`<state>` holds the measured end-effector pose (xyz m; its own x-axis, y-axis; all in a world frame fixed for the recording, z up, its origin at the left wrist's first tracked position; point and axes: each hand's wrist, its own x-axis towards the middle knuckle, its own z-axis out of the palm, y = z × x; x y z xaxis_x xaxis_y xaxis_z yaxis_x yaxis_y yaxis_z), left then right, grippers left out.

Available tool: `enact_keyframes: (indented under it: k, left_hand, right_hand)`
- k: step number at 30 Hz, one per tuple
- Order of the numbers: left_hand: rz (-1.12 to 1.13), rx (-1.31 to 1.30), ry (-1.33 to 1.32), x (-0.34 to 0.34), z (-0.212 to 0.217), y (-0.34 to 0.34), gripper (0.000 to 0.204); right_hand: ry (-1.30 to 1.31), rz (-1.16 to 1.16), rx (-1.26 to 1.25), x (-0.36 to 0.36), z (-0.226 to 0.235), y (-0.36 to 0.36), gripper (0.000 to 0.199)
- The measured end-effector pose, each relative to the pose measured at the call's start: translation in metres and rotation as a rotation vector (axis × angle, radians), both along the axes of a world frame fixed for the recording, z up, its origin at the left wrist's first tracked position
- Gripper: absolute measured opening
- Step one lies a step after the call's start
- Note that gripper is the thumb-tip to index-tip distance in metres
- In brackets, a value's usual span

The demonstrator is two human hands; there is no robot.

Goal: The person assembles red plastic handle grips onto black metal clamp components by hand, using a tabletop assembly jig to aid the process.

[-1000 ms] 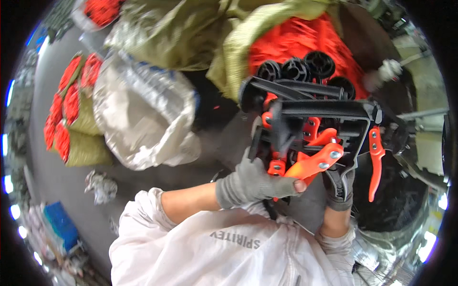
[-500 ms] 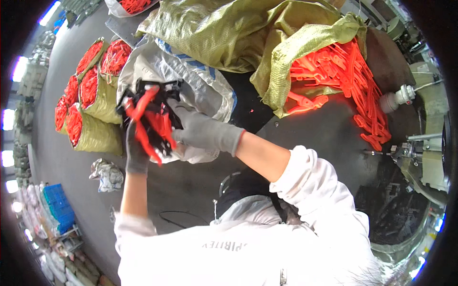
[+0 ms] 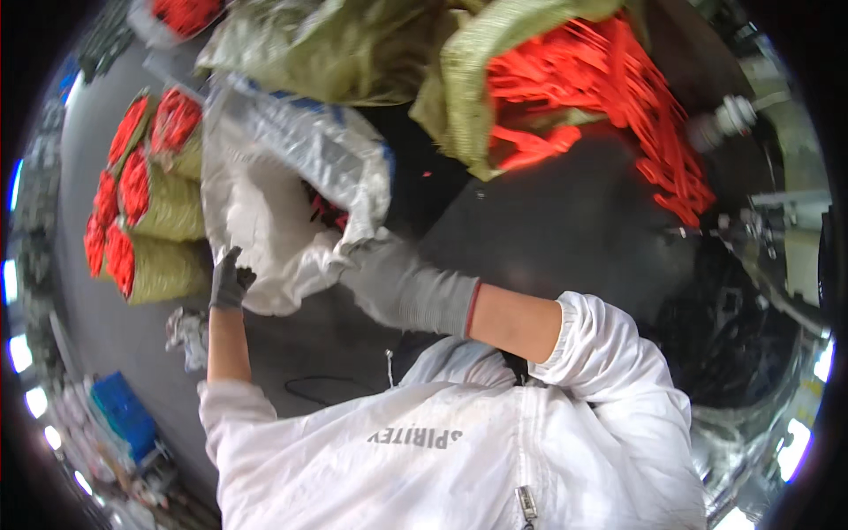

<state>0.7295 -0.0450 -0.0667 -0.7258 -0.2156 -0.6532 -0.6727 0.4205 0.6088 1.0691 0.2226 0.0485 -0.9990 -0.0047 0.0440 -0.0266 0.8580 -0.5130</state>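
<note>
- The rim of the white woven sack (image 3: 265, 221) is being gripped at left of centre by the left hand (image 3: 228, 281) — dark-gloved fingers are being curled shut over the lower left edge of the fabric.
- The right hand (image 3: 389, 281), in a grey glove, is being pressed against the sack's opposite lip near the middle of the frame; its fingers are being hidden by the folded cloth, so how far they are closed cannot be told, though the lip seems to be pinched.
- The sack is lying open between the two hands, with black and red parts (image 3: 325, 208) being glimpsed inside its mouth.
- Judged from its slumped folds, the sack is soft and limp and probably slippery — it is best being taken at the rolled rim, with both hands, since the load inside is likely weighing it down.
- Above it, green sacks (image 3: 353, 53) are being piled across the upper frame, and a heap of orange-red plastic pieces (image 3: 609, 97) is spilling at upper right.
- At far left, smaller green bags filled with red parts (image 3: 141, 212) are being stood in a row.
- All of it is resting on a dark grey floor (image 3: 548, 230); a blue crate (image 3: 124, 415) is showing at lower left, and metal machinery (image 3: 760, 230) at the right edge.
</note>
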Motion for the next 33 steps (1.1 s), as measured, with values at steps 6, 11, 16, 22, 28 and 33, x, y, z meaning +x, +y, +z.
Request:
enact_keyframes:
  k: [6, 11, 16, 22, 28, 33]
  left_hand:
    - [-1.29, 0.288, 0.856, 0.199, 0.172, 0.222, 0.033]
    - [-1.903, -0.451, 1.739, 0.332, 0.183, 0.349, 0.042]
    - [-2.047, -0.539, 1.725, 0.304, 0.126, 0.414, 0.046]
    - [-1.946, -0.308, 1.453, 0.361, 0.156, 0.43, 0.039]
    - [-2.012, 0.037, 1.926, 0.453, 0.157, 0.461, 0.036]
    - [-1.736, 0.612, -0.001, 0.56, 0.18, 0.486, 0.033]
  right_hand:
    - [0.207, -0.2, -0.318, 0.112, 0.042, 0.031, 0.04]
    - [0.382, -0.502, -0.089, 0.22, 0.069, 0.051, 0.035]
    - [0.386, -0.84, -0.121, 0.378, 0.079, 0.054, 0.031]
    - [-0.052, -1.335, 0.327, 0.549, 0.077, 0.052, 0.046]
    - [-0.128, -1.139, 0.629, 0.588, 0.018, 0.081, 0.059]
    - [0.539, -1.556, 0.289, 0.551, 0.018, 0.157, 0.061]
